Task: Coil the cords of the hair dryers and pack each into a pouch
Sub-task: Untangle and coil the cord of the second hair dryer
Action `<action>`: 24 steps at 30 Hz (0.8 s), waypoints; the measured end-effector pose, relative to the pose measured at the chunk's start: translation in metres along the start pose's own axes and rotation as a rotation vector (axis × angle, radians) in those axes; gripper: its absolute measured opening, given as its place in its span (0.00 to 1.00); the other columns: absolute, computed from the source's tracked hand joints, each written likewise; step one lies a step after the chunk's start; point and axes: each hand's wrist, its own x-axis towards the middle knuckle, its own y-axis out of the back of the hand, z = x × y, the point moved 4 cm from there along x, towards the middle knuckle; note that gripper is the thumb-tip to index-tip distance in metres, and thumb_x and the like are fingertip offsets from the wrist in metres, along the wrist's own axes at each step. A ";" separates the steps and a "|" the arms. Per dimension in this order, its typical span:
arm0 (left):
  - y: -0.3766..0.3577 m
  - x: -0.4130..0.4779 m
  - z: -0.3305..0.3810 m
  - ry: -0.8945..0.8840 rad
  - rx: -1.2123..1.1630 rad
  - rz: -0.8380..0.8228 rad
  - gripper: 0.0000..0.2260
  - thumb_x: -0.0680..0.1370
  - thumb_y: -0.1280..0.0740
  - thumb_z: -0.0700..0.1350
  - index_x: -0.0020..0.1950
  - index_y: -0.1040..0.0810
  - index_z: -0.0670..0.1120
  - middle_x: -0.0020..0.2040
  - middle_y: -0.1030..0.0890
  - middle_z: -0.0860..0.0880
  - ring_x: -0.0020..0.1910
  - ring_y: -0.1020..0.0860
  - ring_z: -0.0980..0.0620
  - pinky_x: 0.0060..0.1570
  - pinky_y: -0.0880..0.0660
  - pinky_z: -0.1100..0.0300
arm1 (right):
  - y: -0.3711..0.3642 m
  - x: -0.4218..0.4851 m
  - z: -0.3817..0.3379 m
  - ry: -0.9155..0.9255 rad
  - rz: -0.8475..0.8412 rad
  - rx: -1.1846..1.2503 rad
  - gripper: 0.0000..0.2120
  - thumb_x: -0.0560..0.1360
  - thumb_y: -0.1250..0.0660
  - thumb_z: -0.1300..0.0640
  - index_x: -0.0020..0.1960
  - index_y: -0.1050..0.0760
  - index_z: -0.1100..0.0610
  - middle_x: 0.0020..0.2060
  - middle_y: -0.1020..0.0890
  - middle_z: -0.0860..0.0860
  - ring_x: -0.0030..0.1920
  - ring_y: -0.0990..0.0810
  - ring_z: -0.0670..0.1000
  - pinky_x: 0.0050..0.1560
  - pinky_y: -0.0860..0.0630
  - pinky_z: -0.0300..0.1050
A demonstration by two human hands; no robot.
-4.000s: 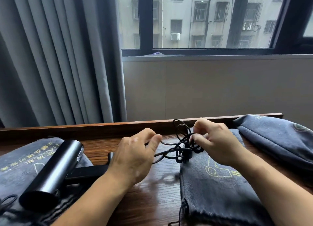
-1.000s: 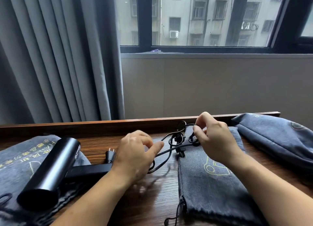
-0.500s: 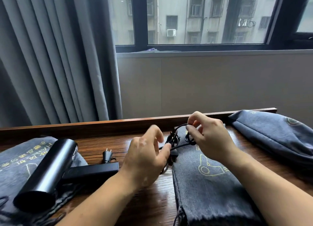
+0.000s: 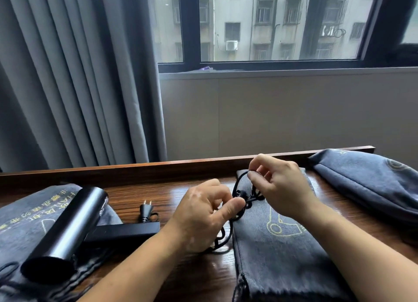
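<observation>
A black hair dryer (image 4: 65,231) lies on a grey pouch (image 4: 22,220) at the left, its handle pointing right and its plug (image 4: 145,209) on the wood beside it. Its black cord (image 4: 237,202) is bunched in loops at the middle of the table. My left hand (image 4: 203,220) pinches the bundle between thumb and fingers. My right hand (image 4: 280,188) pinches a loop of the cord just above a flat grey pouch (image 4: 278,252) with a yellow dryer drawing. Part of the cord is hidden under my left hand.
A filled grey pouch (image 4: 371,177) lies at the right end of the wooden table (image 4: 203,279). A raised wooden lip (image 4: 135,168) runs along the far edge. Behind it are a grey curtain (image 4: 67,75) and a window.
Both hands have drawn the cord loops tighter into a smaller bundle. My left hand has moved right and closed on the bundle; the plug now lies free on the wood.
</observation>
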 end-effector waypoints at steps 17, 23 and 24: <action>0.035 -0.009 0.000 0.068 -0.578 0.328 0.15 0.78 0.34 0.57 0.34 0.22 0.51 0.46 0.13 0.46 0.48 0.17 0.50 0.56 0.28 0.52 | -0.005 0.003 0.033 -0.130 -0.143 -0.164 0.05 0.73 0.31 0.51 0.39 0.22 0.49 0.31 0.18 0.44 0.36 0.20 0.46 0.43 0.21 0.46; 0.033 -0.008 0.004 0.118 -0.981 0.286 0.13 0.78 0.37 0.47 0.34 0.19 0.51 0.48 0.15 0.38 0.43 0.17 0.44 0.52 0.22 0.53 | 0.000 0.002 0.034 -0.175 -0.306 -0.021 0.06 0.72 0.25 0.48 0.47 0.21 0.43 0.43 0.16 0.42 0.47 0.17 0.43 0.51 0.19 0.47; 0.031 -0.008 0.007 0.109 -1.019 0.259 0.13 0.78 0.37 0.47 0.35 0.19 0.51 0.49 0.15 0.37 0.42 0.17 0.44 0.52 0.21 0.53 | 0.005 0.002 0.023 -0.100 -0.283 0.056 0.10 0.72 0.27 0.51 0.51 0.21 0.41 0.49 0.16 0.41 0.54 0.18 0.43 0.56 0.21 0.46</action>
